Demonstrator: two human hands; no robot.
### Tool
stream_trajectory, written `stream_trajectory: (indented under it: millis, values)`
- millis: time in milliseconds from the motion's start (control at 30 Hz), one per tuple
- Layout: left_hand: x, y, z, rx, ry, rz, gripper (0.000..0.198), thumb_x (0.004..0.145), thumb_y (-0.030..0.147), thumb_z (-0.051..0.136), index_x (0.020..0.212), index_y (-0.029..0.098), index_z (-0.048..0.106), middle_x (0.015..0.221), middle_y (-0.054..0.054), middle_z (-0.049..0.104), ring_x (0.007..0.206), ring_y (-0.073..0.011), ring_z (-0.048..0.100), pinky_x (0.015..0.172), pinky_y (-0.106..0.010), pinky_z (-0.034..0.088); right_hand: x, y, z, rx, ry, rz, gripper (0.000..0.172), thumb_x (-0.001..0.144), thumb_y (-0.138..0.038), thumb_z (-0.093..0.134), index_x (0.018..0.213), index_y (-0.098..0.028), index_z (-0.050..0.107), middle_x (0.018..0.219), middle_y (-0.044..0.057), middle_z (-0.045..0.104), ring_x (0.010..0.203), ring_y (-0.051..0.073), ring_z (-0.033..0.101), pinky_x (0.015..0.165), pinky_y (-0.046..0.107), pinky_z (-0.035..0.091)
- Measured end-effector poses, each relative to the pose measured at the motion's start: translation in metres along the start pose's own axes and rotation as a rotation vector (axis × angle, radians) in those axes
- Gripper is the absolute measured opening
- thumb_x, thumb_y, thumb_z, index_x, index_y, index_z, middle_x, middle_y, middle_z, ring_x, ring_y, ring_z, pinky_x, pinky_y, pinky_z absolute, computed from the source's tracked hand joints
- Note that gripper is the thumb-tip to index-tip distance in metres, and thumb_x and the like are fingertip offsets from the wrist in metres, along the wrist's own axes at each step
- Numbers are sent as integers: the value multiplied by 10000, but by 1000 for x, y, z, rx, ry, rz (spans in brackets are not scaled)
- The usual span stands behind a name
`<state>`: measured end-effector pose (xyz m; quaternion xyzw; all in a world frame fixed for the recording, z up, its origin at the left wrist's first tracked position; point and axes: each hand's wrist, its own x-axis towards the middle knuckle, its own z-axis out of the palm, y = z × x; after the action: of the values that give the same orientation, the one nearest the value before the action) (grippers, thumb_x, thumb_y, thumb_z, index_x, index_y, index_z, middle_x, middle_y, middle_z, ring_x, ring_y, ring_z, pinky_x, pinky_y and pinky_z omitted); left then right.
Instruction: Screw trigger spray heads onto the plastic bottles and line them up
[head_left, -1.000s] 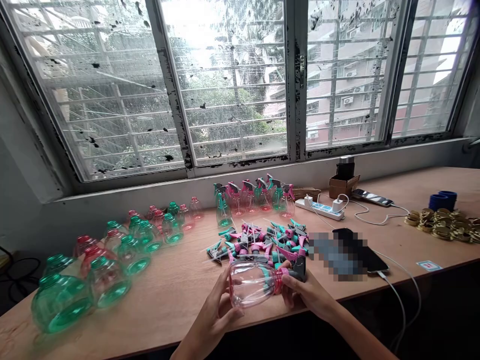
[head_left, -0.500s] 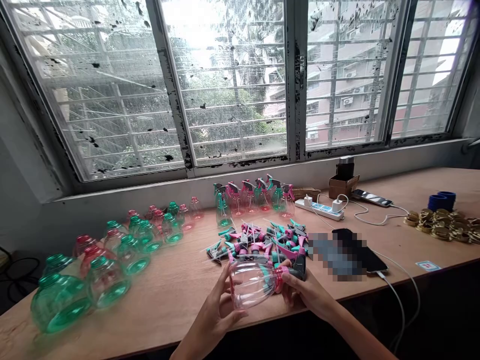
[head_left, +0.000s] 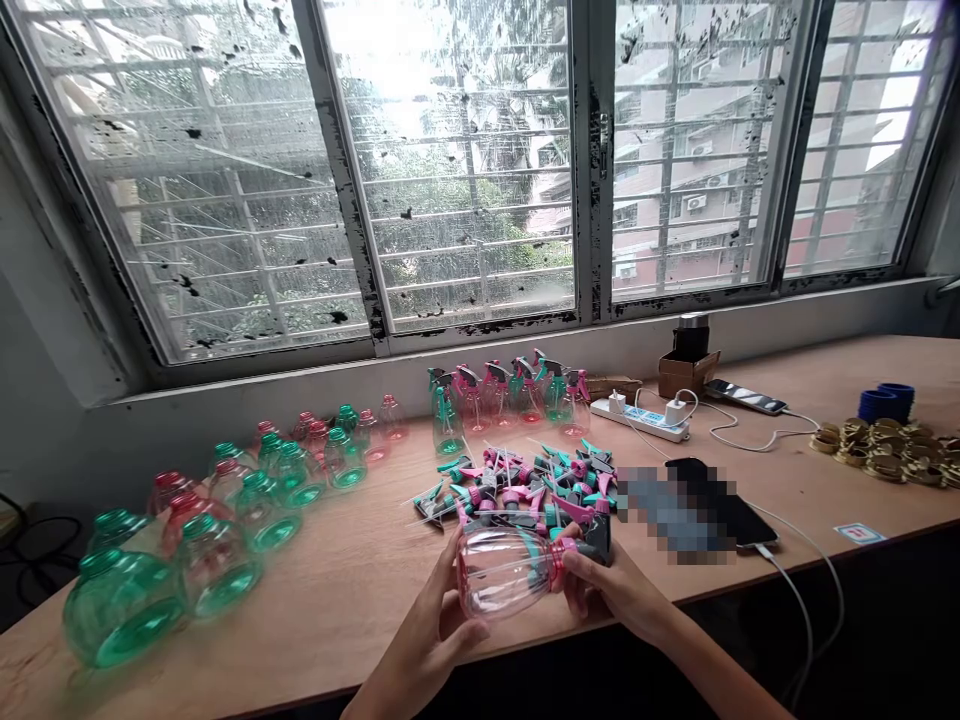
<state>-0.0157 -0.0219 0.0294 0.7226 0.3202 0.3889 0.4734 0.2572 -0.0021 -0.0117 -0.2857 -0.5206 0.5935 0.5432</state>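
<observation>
A clear pink spray bottle [head_left: 499, 575] lies on its side in the air over the table's front edge, its base to the left. My left hand [head_left: 439, 620] is wrapped round the base end, thumb below. At the neck, my right hand [head_left: 600, 575] grips the pink collar of a black-and-pink spray head [head_left: 596, 540] seated on the bottle. Just behind the bottle lies a pile of loose pink, teal and grey spray heads [head_left: 517, 485] with thin tubes.
Green and pink bottles without heads [head_left: 274, 510] stand at the left. Bottles with heads [head_left: 499, 400] line the wall below the window. To the right are a power strip [head_left: 649, 420], phones with cables [head_left: 750, 515], gold-coloured pieces [head_left: 885, 450] and blue rings [head_left: 885, 402].
Both hands keep hold of the bottle and its spray head. The bottle has barely shifted, and the right fingers have moved slightly at the collar.
</observation>
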Motion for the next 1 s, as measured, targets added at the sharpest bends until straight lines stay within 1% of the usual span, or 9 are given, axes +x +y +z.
stream_trajectory:
  millis: [100, 200, 367, 500, 633, 733, 800, 867, 1000]
  values:
    - [-2, -2, -2, 22, 21, -4, 831, 927, 552, 640, 1598, 379, 180, 1634, -69, 342, 1503, -363, 288, 1168, -447, 391, 0, 0, 0, 0, 0, 0, 424, 836, -539, 756, 977, -219, 517, 698, 14, 753, 472, 138, 640, 448, 223, 467]
    - [-2, -5, -3, 59, 44, -4, 816, 927, 512, 667, 1586, 414, 196, 1660, -54, 289, 1458, -350, 381, 1168, -437, 388, 0, 1, -1, 1, 6, -3, 423, 842, -541, 748, 978, -221, 506, 695, 14, 750, 474, 142, 642, 440, 219, 458]
    - [-1, -6, -2, 56, 16, -17, 868, 938, 473, 672, 1595, 426, 106, 1605, -90, 384, 1333, -312, 546, 1137, -437, 426, 0, 3, -1, 10, 38, 1, 431, 833, -548, 754, 965, -234, 490, 700, 8, 753, 462, 151, 642, 425, 217, 443]
    - [0, -8, -1, 66, 46, 31, 935, 905, 427, 731, 1592, 436, 96, 1668, -75, 255, 1365, -309, 507, 1104, -404, 468, 1, 2, 0, 10, 42, 1, 455, 806, -566, 773, 964, -236, 502, 689, 2, 748, 456, 154, 642, 428, 222, 445]
    - [3, -10, -1, 84, 18, 60, 830, 929, 385, 709, 1575, 446, 192, 1694, -48, 191, 1373, -292, 498, 1104, -386, 467, 1, 1, 0, 7, 14, 4, 437, 813, -562, 766, 963, -232, 522, 680, 1, 744, 464, 150, 644, 438, 221, 458]
    - [3, -11, -1, 84, 34, 64, 803, 940, 402, 690, 1569, 466, 195, 1696, -36, 196, 1360, -287, 512, 1100, -376, 466, 1, 1, 0, 6, 2, -8, 404, 838, -535, 754, 965, -227, 524, 680, 7, 746, 466, 140, 637, 440, 215, 464]
    - [2, -10, -2, 71, 25, 39, 862, 920, 410, 716, 1575, 469, 157, 1697, -39, 197, 1364, -300, 513, 1094, -374, 473, 0, 1, -1, 4, -4, -11, 398, 847, -527, 750, 968, -223, 524, 687, 13, 749, 466, 134, 633, 443, 213, 469]
    - [1, -10, -2, 59, 14, 17, 924, 897, 419, 744, 1584, 453, 128, 1697, -46, 201, 1389, -320, 492, 1109, -380, 459, 0, 2, -1, 6, -7, -12, 394, 854, -520, 748, 974, -222, 520, 692, 13, 751, 468, 130, 634, 446, 210, 474]
    - [1, -11, -2, 48, 27, 23, 885, 925, 453, 697, 1592, 429, 117, 1693, -42, 220, 1444, -324, 421, 1139, -390, 430, 0, 2, -1, 9, -17, -13, 380, 866, -504, 742, 978, -219, 518, 701, 13, 752, 471, 125, 635, 447, 206, 479]
